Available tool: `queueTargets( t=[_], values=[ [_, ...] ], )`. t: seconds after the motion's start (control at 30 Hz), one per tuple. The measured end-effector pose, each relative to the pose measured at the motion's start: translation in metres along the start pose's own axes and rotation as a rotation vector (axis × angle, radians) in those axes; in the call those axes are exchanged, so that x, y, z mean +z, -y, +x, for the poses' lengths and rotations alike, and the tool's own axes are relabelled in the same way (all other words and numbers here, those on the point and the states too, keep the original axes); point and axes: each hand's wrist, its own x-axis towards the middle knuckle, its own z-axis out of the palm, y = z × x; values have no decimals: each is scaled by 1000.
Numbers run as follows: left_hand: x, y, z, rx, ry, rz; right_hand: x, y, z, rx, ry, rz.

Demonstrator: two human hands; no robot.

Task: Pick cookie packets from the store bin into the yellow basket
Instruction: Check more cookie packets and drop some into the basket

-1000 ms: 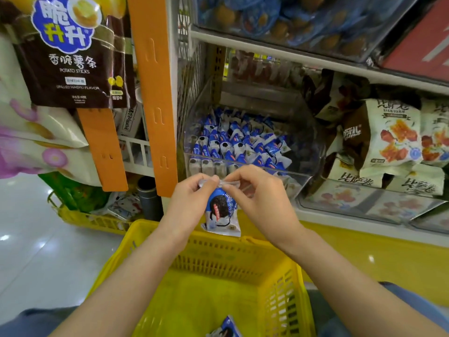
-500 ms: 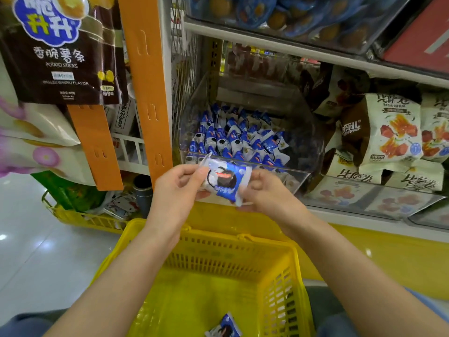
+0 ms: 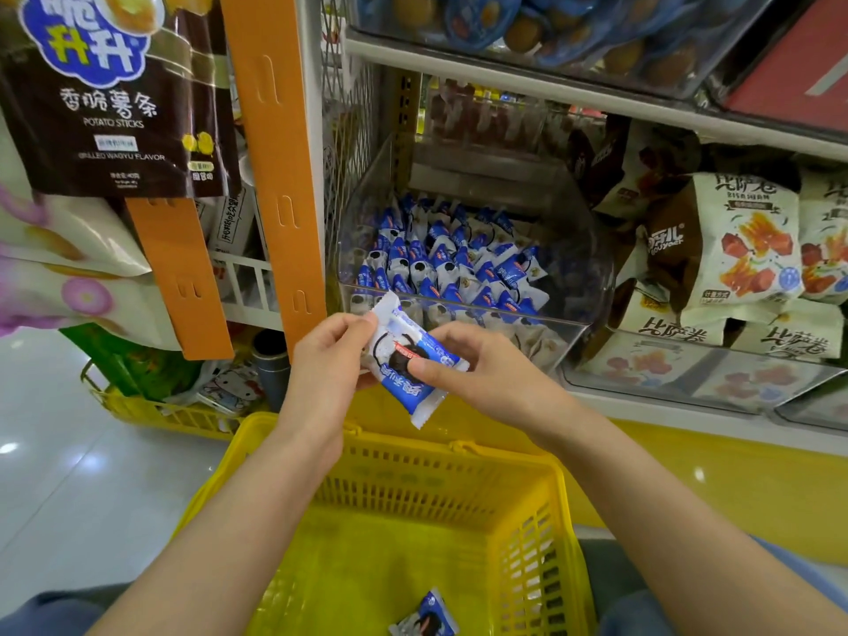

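The shelving (image 3: 527,82) filled the upper right of the frame, and the yellow basket (image 3: 426,491) spread across the bottom centre below it. Between them, at mid-frame, stood the clear store bin (image 3: 589,263), holding a heap of packets (image 3: 440,263) in blue and white.

Just in front of the bin's front lip, above the basket's far rim, the two hands met. The left hand (image 3: 321,360) pinched the upper-left end of one cookie packet (image 3: 404,360) between thumb and fingers. The right hand (image 3: 495,374) gripped its lower-right part, with the thumb across the printed face and the fingers curled behind. The packet hung tilted, its crimped end pointing down toward the basket, touching neither bin nor basket. A second packet (image 3: 424,617) lay on the basket floor at the bottom edge.

The step in hand looked like the carry: out of the bin, not yet dropped. The next move would call for lowering the packet over the basket opening and loosening both grips, so that it fell inside rather than on the rim.
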Motion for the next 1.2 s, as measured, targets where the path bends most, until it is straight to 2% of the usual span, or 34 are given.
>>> queueTargets(
  t=[0.1,0.17,0.23,0.33,0.4,0.5,0.67,0.77,0.83,0.97,1.03,1.07,1.13,1.2],
  values=[
    [1,-1,-4,174,57,226,5,0,1,-80,-82,40],
    [3,0,-7,212,98,308,6,-1,1,-103,-124,26],
    [5,1,-9,186,109,299,6,-3,2,-68,-165,40],
    [7,1,-9,116,124,208,5,-6,4,54,-172,214],
    [7,2,-8,142,128,230,5,-6,3,34,-159,232],
    [4,2,-7,178,143,273,5,-6,1,-121,-208,26],
    [3,2,-5,130,167,284,6,-4,-5,-363,-291,-370],
    [4,1,-6,109,185,256,4,-6,-6,-422,-390,-536],
    [5,1,-6,120,163,261,5,-7,-6,-403,-464,-530],
    [5,4,-3,217,76,407,0,-6,-3,-346,-595,-315],
    [5,5,-3,173,104,387,-3,-2,-3,-364,-645,-225],
    [6,3,-4,94,128,308,-4,0,-4,-382,-641,-202],
    [7,-2,-4,-95,186,91,-4,2,-5,-440,-570,-217],
    [4,-5,-3,-203,227,-104,-2,2,-7,-518,-468,-288]
  ],
)
